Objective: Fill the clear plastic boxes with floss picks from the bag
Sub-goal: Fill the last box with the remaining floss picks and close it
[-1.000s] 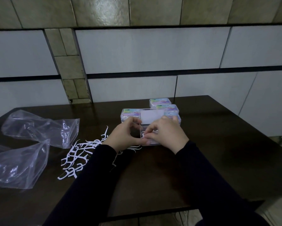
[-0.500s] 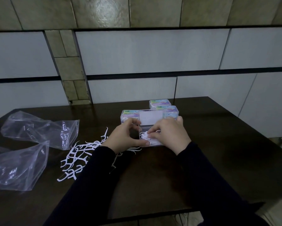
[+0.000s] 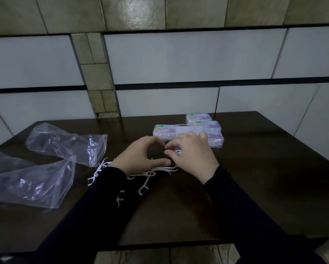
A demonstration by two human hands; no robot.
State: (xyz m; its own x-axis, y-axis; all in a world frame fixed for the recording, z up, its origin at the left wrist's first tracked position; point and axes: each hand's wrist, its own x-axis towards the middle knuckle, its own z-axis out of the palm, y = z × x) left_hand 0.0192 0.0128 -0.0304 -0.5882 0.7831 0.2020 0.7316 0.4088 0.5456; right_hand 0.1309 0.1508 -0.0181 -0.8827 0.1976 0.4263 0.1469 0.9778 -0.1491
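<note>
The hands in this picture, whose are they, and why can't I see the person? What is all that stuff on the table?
The camera sits on the person's head and looks down, so you see only two arms in dark sleeves and no face. The left hand and right hand meet in the middle over a clear plastic box whose lid stands open. The fingers are curled around it, and the right hand seems to tuck small white bits inside, though the hands hide most of the box. Behind it lie closed boxes with colourful labels. The little white hooks near the left sleeve are floss picks, for cleaning teeth. Two crumpled clear bags lie on the left of the dark table.
</note>
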